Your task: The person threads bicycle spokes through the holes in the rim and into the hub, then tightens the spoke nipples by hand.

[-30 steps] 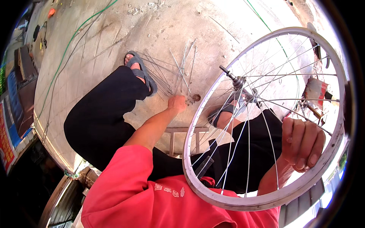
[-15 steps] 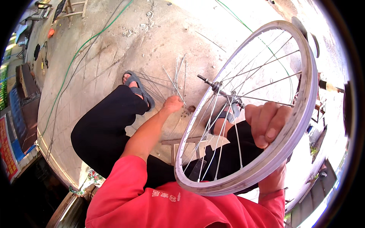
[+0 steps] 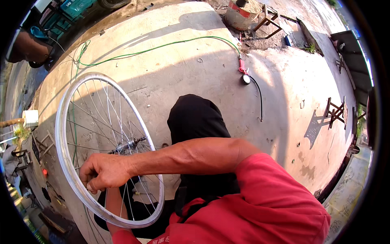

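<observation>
A silver spoked bicycle wheel (image 3: 60, 122) is tilted up at my left, its black-ended hub (image 3: 129, 145) facing my legs. Across its near side reaches my right forearm. My right hand (image 3: 103, 173) is closed at the left part of the rim, fingers curled in among the spokes. Behind the wheel my left forearm (image 3: 115, 201) comes up from below. My left hand is hidden behind my right hand and the wheel, so its fingers cannot be made out.
A green hose (image 3: 162, 48) runs over the concrete floor to a red-handled tire inflator (image 3: 242, 69) with a round gauge. Small wooden stools (image 3: 336, 112) stand at the right. A large tub (image 3: 240, 16) is at the far side. A small orange-red object (image 3: 45, 172) lies at the left.
My view has swung to the right, so the wheel now appears at the left. My left hand was by loose spokes on the floor; now it is behind the wheel. My right hand remains at the rim.
</observation>
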`<control>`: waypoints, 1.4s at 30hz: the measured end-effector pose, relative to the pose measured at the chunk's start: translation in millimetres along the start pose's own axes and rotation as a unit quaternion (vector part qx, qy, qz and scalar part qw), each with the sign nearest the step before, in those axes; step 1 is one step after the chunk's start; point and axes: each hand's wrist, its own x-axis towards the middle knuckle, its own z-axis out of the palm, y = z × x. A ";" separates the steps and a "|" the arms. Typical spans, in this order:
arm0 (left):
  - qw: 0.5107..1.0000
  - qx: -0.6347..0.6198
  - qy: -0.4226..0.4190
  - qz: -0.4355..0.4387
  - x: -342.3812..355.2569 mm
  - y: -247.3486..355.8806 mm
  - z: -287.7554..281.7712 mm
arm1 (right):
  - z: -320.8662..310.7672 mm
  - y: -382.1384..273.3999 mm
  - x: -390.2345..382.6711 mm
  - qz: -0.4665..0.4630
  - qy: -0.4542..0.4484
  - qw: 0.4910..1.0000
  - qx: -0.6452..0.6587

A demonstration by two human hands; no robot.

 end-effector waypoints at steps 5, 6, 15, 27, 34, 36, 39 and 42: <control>0.999 0.003 0.048 0.025 -38.9 12.8 -46.1 | 31.5 25.3 26.1 -0.018 -0.036 0.999 0.020; 0.998 0.001 0.059 0.027 -49.9 12.9 -53.9 | 39.4 28.3 28.4 -0.022 -0.048 0.999 0.015; 0.985 -0.043 0.139 0.091 -121.1 -1.0 -97.3 | 60.6 21.4 21.6 -0.039 -0.120 0.992 0.001; 0.962 -0.118 0.112 0.220 -122.6 10.4 -100.3 | 14.5 -56.2 1.4 0.041 -0.028 0.997 -0.055; 0.978 -0.016 0.062 0.198 -115.2 63.1 -77.6 | -53.1 -63.5 -36.1 0.014 0.088 0.994 -0.056; 0.982 -0.029 0.057 0.176 -125.3 78.7 -73.7 | -73.8 -67.8 -46.0 0.009 0.122 0.991 -0.058; 0.960 0.080 0.060 0.260 -123.4 88.1 -72.3 | -109.9 -73.0 -53.0 -0.027 0.137 0.990 -0.035; 0.964 0.098 0.045 0.242 -123.4 96.0 -66.5 | -137.1 -80.4 -56.9 -0.055 0.147 0.987 -0.021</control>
